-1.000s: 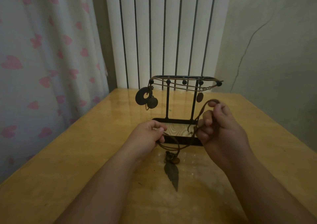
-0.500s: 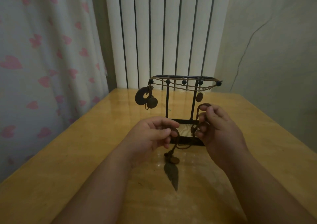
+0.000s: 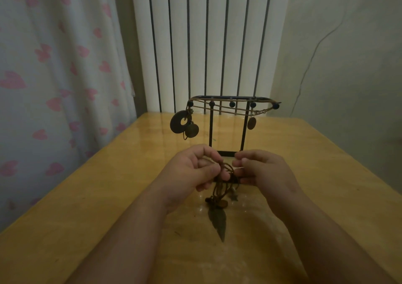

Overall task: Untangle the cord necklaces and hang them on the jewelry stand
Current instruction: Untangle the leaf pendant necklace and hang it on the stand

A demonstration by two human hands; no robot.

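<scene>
Glossy wooden table (image 3: 87, 196) beneath both forearms, with a white ribbed radiator (image 3: 195, 44) far beyond the hands and a heart-print curtain (image 3: 54, 66) off past the left one. Close together above the tabletop: left hand (image 3: 191, 172) and right hand (image 3: 265, 172), fingers curled, each pinching the tangled cord necklaces (image 3: 226, 172) bunched between them. Trailing down from that bunch, nearer than the hands, a dark feather pendant (image 3: 218, 222) and, just under the right fingers, a small star charm (image 3: 234, 197). Directly behind the hands, a black jewelry stand (image 3: 210, 129), other cords already draped across its top pegs, with a ring pendant (image 3: 177, 122) above the left hand and an oval pendant (image 3: 251, 123) above the right.
</scene>
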